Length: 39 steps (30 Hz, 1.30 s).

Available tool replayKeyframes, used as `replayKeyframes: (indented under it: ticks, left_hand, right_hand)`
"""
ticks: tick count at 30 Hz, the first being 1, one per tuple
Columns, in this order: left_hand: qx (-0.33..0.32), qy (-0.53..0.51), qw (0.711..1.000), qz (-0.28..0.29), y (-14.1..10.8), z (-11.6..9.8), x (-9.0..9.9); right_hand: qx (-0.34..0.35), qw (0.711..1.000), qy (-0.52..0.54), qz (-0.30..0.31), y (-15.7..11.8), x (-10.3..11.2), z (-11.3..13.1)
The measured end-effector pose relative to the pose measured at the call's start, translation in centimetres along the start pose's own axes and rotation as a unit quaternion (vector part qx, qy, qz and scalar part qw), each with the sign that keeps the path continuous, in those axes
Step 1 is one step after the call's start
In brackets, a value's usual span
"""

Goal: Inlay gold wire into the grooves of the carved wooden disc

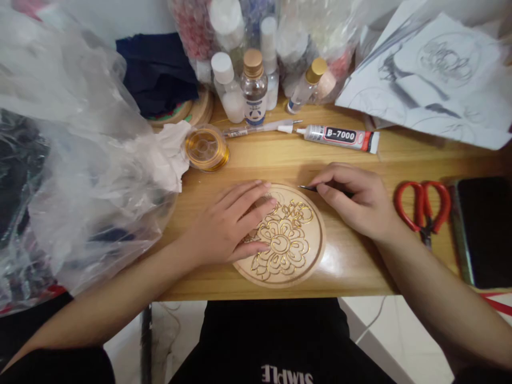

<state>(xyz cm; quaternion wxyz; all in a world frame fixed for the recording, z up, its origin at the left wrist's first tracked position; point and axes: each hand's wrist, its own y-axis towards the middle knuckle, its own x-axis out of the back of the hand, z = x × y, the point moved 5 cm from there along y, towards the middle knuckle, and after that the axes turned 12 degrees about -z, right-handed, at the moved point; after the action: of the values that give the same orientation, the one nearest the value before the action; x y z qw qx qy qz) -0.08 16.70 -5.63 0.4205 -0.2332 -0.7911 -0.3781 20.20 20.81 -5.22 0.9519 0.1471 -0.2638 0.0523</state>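
A round wooden plaque (317,261) lies flat near the table's front edge. On it, gold wire (281,244) outlines a large flower with smaller shapes above it; faint pencil lines show near the top. My left hand (236,224) rests palm down over the plaque's left side, fingers spread, hiding part of the design. Just right of the plaque, my right hand (356,197) is closed around dark, slim tweezers (308,188), whose pointed tip reaches over the plaque's upper right rim. Most of the tool is hidden in the fingers.
Behind lie a spool of gold wire (207,148), a mechanical pencil (260,128) and a B-7000 glue tube (340,137). Several bottles (254,88) stand farther back. Red-handled pliers (424,208) and a phone (486,229) are at right, papers (436,80) behind them. Plastic bags (92,176) crowd the left.
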Motion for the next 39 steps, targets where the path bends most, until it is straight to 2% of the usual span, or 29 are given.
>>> replayKeyframes:
  ticks: [14, 20, 33, 39]
  left_hand:
    - [0.000, 0.011, 1.000, 0.001, 0.0, -0.1, 0.2]
    - [-0.037, 0.051, 0.997, -0.034, -0.1, -0.6, 1.1]
    - [-0.034, 0.047, 0.998, 0.007, -0.2, -0.3, 0.2]
    - [-0.040, 0.044, 0.998, 0.000, -0.1, -0.5, 0.2]
  right_hand:
    - [-0.019, 1.000, 0.014, -0.009, 0.1, 0.1, -0.4]
    - [-0.026, 0.999, 0.020, -0.008, 0.2, 0.1, -0.4]
    - [-0.033, 0.999, 0.021, -0.001, 0.1, 0.0, -0.4]
    - [-0.038, 0.999, 0.013, -0.001, 0.2, 0.0, -0.3]
